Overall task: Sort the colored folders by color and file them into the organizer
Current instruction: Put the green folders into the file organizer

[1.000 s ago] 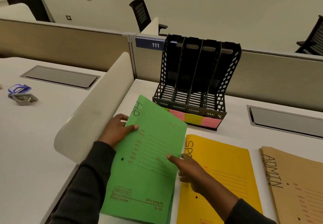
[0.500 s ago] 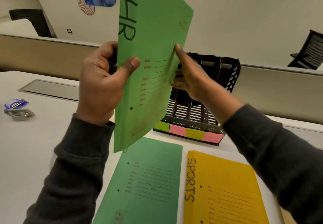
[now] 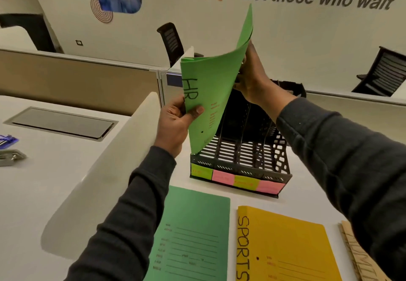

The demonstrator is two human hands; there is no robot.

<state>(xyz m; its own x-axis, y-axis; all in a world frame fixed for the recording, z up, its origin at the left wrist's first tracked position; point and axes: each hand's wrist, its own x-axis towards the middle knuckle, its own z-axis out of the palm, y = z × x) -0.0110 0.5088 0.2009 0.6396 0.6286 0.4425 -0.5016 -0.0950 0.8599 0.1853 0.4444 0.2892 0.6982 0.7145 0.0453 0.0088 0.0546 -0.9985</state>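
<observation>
Step in hand, by my judgement: filing the green "HR" folder point(image 3: 211, 87) into the black file organizer point(image 3: 241, 155). The folder is held upright over the organizer's leftmost slot, bowed, with its lower corner at that slot's front lip; I cannot tell whether it touches. The left hand point(image 3: 175, 124) pinches the spine edge beside the lettering, thumb on the cover. The right hand point(image 3: 252, 76) grips the far upper edge, fingers mostly hidden behind the card. Flat on the desk in front of the organizer lie a second green folder point(image 3: 193, 232), a yellow "SPORTS" folder point(image 3: 285, 245) and a brown folder point(image 3: 356, 256). The next move probably calls for flattening the bow, squaring the bottom edge between the slot walls, and lowering it straight so the corner clears the divider.
</observation>
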